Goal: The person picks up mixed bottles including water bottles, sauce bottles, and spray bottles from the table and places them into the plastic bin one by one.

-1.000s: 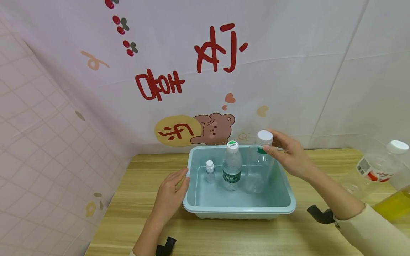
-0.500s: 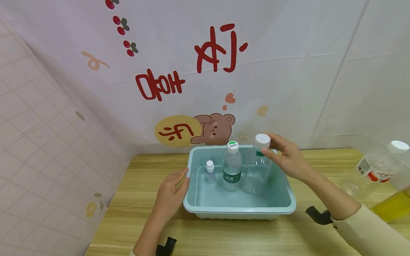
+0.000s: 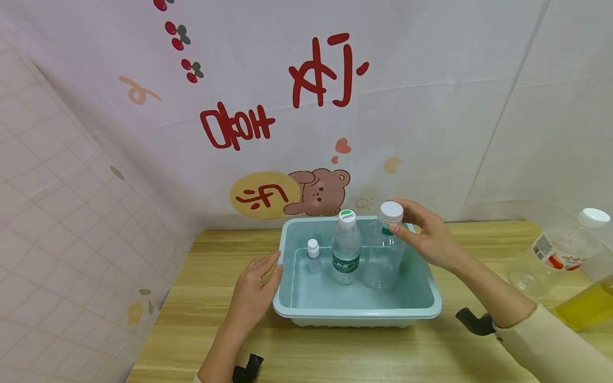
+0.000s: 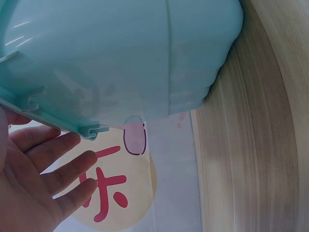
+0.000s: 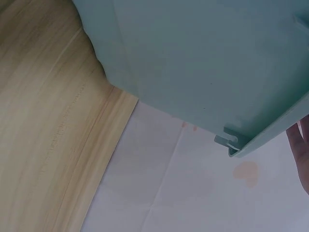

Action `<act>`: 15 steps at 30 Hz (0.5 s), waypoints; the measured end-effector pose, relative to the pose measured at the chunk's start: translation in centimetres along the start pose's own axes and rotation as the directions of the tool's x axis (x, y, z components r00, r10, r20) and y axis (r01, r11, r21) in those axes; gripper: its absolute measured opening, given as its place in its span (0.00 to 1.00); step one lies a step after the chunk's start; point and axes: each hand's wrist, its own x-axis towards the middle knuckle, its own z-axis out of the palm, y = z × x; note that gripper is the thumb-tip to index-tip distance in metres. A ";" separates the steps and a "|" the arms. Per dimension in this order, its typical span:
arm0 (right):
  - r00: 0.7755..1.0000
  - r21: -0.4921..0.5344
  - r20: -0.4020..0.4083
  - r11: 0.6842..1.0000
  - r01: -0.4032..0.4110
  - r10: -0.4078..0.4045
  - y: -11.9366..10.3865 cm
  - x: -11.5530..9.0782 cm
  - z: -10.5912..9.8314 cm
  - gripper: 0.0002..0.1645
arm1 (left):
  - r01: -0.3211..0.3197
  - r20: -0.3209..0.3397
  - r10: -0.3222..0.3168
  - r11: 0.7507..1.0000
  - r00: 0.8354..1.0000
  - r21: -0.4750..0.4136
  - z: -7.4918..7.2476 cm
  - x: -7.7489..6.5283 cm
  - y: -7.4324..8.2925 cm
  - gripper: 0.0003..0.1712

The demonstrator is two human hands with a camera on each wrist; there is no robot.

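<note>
A light blue plastic basin (image 3: 356,314) sits on the wooden table. Inside it stand a small clear bottle with a white cap (image 3: 313,257), a plastic bottle with a green label (image 3: 346,252) and a larger clear bottle (image 3: 383,260). My right hand (image 3: 426,236) grips that larger bottle at its neck, just under the white cap, over the basin's right back part. My left hand (image 3: 256,279) rests against the left rim; the left wrist view shows its fingers (image 4: 72,171) loosely spread beside the rim. Little of the right hand (image 5: 300,150) appears in the right wrist view, beyond the rim.
To the right stand a clear bottle with a red-and-white label (image 3: 560,255) and a bottle of yellow liquid (image 3: 586,308). A printed white cloth (image 3: 431,133) hangs behind the table (image 3: 215,298).
My right hand has moved the larger clear bottle slightly left and down, toward the green-labelled bottle. The left hand keeps its place at the rim.
</note>
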 end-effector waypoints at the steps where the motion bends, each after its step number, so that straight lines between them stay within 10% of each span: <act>1: 1.000 0.002 -0.003 1.000 0.004 -0.004 0.0 0.0 0.0 0.29 | -0.002 0.000 0.002 1.000 1.000 0.001 0.0 0.0 0.0 0.24; 15: 0.999 0.008 -0.031 1.000 0.027 -0.027 0.0 0.0 -0.4 0.30 | 0.001 0.009 -0.001 1.000 1.000 0.008 -0.1 0.2 0.1 0.25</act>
